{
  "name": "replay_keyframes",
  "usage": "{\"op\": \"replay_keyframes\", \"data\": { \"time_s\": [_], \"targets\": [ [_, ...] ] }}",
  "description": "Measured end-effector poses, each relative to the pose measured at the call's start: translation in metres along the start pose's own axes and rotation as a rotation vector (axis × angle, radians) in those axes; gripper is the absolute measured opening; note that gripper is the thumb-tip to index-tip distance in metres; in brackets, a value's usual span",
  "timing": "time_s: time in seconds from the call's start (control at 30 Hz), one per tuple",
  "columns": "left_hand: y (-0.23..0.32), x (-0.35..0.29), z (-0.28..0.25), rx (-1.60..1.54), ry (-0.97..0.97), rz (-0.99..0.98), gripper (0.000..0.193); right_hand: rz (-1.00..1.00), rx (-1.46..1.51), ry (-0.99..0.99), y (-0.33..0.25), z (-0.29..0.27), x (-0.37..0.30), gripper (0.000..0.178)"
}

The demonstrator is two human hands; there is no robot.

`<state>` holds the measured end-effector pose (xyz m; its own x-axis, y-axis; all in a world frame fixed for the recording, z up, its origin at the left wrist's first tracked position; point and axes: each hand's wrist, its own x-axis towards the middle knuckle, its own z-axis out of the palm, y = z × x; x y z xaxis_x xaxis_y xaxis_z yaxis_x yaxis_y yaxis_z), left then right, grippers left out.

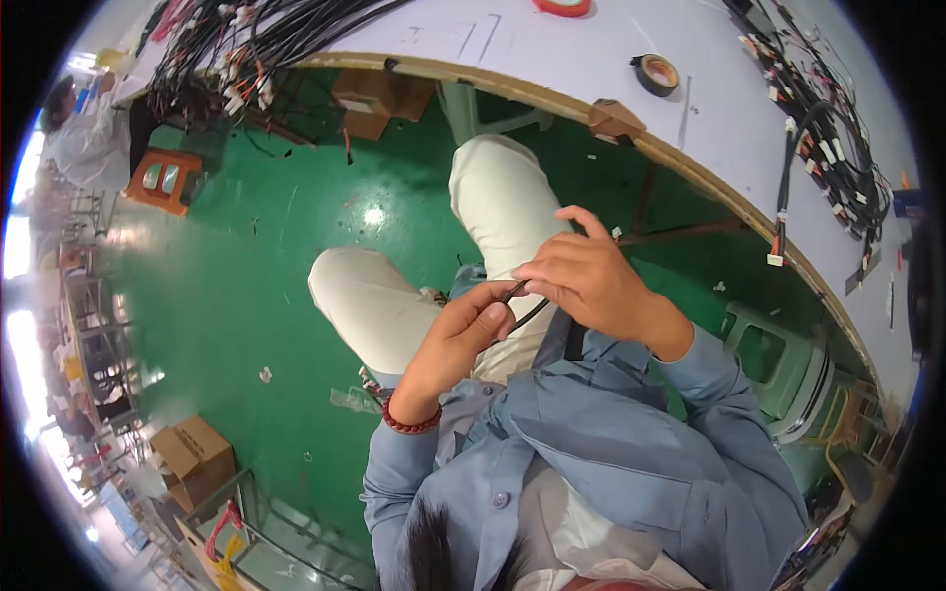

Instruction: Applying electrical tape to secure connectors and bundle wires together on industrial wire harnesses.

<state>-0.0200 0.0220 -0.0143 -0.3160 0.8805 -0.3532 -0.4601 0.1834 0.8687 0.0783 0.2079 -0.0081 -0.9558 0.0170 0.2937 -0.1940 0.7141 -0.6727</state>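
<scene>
A thin black cable [533, 313] runs between my two hands above my lap. My left hand [471, 327] is closed around it, thumb pressed against the fingers, with a red beaded bracelet at that wrist. Close beside it, my right hand [591, 281] pinches the same cable between thumb and fingertips, one finger raised. The fingertips of both hands nearly meet. Part of the cable is hidden behind the fingers, and I cannot make out its ends.
A white worktable [552, 59] curves across the top and right. Bundles of black cables [266, 39] lie at its far left, more wire harnesses [838, 167] at the right. A tape roll [656, 74] rests on top. Stools [774, 364], cardboard boxes [197, 458] and another person stand around.
</scene>
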Motion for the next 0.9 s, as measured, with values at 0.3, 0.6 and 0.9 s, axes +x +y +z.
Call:
{"op": "replay_keyframes", "data": {
  "time_s": [0.3, 0.6, 0.9],
  "targets": [
    [0.001, -0.011, -0.016, 0.384, 0.228, 0.067, 0.027, 0.028, 0.046, 0.236, -0.015, 0.009, 0.009, 0.015],
    [-0.027, -0.024, -0.005, 0.876, 0.500, 0.404, 0.082, 0.559, 1.055, 0.209, -0.021, 0.072, 0.008, 0.034],
    [-0.094, -0.182, -0.116, 1.076, 0.792, -0.051, 0.025, 0.662, 1.921, 0.418, 0.077, 0.091, 0.070, 0.037]
  ]
}}
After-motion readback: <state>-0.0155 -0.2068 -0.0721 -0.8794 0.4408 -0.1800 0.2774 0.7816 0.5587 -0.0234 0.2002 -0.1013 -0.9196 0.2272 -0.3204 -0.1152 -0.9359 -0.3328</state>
